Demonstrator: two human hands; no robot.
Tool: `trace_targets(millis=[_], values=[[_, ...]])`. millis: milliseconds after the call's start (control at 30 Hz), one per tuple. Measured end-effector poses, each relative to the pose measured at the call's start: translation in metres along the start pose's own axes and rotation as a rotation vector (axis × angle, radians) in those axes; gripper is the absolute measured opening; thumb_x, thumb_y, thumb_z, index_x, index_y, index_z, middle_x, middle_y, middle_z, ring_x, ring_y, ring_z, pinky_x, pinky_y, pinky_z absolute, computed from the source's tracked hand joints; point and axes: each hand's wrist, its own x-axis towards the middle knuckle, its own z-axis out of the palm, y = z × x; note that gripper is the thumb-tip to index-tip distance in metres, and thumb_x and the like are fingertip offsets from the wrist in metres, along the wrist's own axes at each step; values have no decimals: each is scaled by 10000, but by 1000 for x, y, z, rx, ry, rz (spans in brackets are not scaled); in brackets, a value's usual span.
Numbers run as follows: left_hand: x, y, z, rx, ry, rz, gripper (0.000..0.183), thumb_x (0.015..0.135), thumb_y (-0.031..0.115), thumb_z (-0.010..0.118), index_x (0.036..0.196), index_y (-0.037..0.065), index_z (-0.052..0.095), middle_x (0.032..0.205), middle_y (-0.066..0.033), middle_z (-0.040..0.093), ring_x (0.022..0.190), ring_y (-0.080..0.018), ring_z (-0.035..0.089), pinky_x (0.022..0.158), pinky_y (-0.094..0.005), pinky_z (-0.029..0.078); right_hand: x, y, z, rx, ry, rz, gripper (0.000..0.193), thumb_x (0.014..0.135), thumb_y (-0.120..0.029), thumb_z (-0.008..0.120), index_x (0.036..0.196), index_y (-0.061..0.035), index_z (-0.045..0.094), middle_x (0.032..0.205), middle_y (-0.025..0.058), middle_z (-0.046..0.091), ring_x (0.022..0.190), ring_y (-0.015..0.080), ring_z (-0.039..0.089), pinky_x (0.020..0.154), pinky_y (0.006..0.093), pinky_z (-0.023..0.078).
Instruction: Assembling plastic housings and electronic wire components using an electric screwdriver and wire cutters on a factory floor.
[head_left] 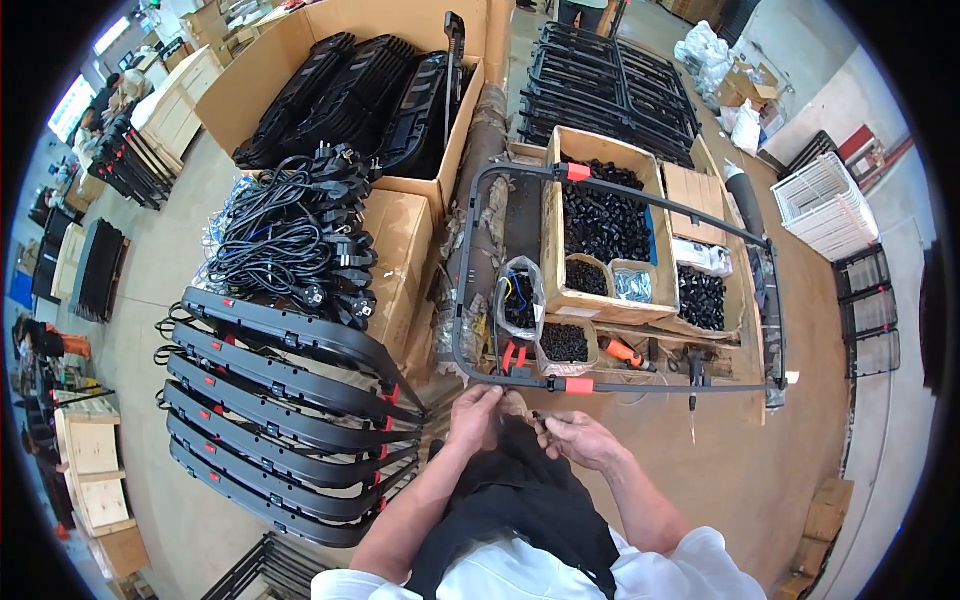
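Observation:
A black tubular frame (680,388) with rounded corners and red clips (571,385) lies across the workbench. My left hand (474,420) is closed in a pinch just below the frame's near left corner; what its fingertips hold, if anything, is hidden. Beside it, my right hand (582,441) pinches a small black part (541,421), its exact kind too small to tell. Inside the frame, near my hands, are red-handled pliers (514,354), a plastic-lined tub (521,300) and a tub of small black pieces (565,343).
A wooden box of black fittings (605,225) stands on the bench beside an orange-handled tool (628,353) and a power driver (697,368). To my left are stacked black curved panels (290,400), bundled power cables (290,230) and a large carton (235,85) of black parts.

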Motion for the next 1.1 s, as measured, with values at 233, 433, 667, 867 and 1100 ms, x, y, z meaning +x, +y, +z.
trace_targets(millis=[233, 433, 667, 867, 1100], values=[[-3, 19, 0, 0, 9, -145, 164, 1011, 191, 715, 1044, 30, 719, 911, -49, 726, 797, -140, 675, 740, -287, 548, 22, 30, -6, 191, 139, -57, 347, 1076, -217, 623, 1325, 24, 604, 1063, 102, 713, 932, 185, 710, 771, 299, 586], [-6, 33, 6, 41, 21, -206, 154, 1011, 172, 712, 1038, 21, 703, 907, -44, 714, 754, -128, 667, 680, -270, 538, 61, 45, 18, 291, 148, -175, 264, 1068, -211, 636, 1254, -25, 638, 1040, 78, 736, 920, 180, 717, 743, 298, 567], [0, 38, 7, 319, 77, -195, 251, 1008, 211, 710, 1101, -22, 733, 895, -26, 733, 684, -88, 617, 614, -254, 490, 96, 54, 36, 389, 347, -187, 131, 1021, -158, 701, 1135, -97, 675, 937, 14, 722, 777, 120, 646, 642, 259, 471], [1, 34, 7, 393, 108, -186, 259, 1000, 240, 718, 1086, -3, 750, 830, -10, 714, 631, -76, 573, 557, -253, 438, 95, 66, 33, 451, 350, -172, 137, 1028, -174, 691, 1041, -43, 730, 933, 44, 740, 773, 135, 664, 641, 281, 506], [7, 36, -1, 336, 55, -236, 301, 1010, 200, 716, 1183, -46, 712, 1024, -79, 756, 866, -144, 695, 752, -288, 548, 110, 57, 33, 462, 306, -60, 74, 1034, -146, 662, 1073, -143, 599, 891, -12, 654, 732, 114, 562, 575, 266, 392]])
